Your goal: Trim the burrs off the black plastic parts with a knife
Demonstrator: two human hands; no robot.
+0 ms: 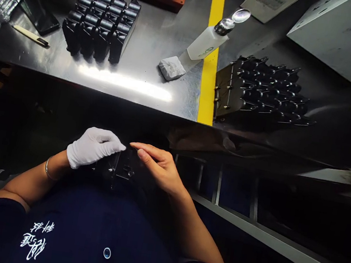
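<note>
My left hand (95, 148), in a white glove, is closed with thumb and fingers pinching the upper left of a dark part with small shiny metal pins (122, 170). The part is held in front of my dark blue shirt, and its outline is mostly lost against it. My bare right hand (163, 167) meets the part from the other side. Its index finger is straight along the top edge and the thumb lies just below, both close together. How firmly the right fingers grip cannot be made out.
On the metal bench stand black moulded parts in rows (102, 24) and a similar group (267, 90) right of the yellow tape (208, 83). Between them are a white bottle (206, 44) with its cap flipped up and a folded white cloth (171, 68). A cutter knife (31, 35) lies left.
</note>
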